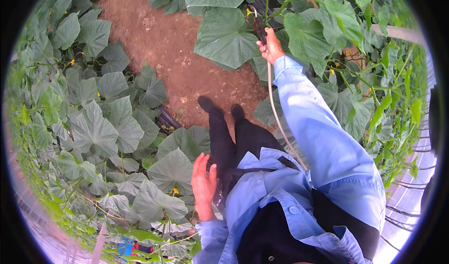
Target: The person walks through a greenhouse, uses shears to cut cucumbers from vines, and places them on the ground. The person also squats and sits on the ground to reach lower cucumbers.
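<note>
My right hand (273, 49) reaches forward into the cucumber plants, closed around the dark handle of a wand (260, 30). A pale hose (274, 106) runs from below that hand back to my waist. The wand's far end is partly lost among broad leaves, near a yellow flower (249, 12). At my left hip hangs my left hand (204, 185), fingers extended and thumb apart, with no object visible in it. Right beside it is a large cucumber leaf (172, 172). A dark strap (322, 208) crosses my blue shirt.
Dense cucumber foliage (94, 127) lines the left side, and more vines (372, 85) stand on the right. A bare soil path (168, 43) runs ahead between them. Black plastic mulch (168, 118) shows at the left bed's edge. Blue and red items (126, 246) appear behind leaves at lower left.
</note>
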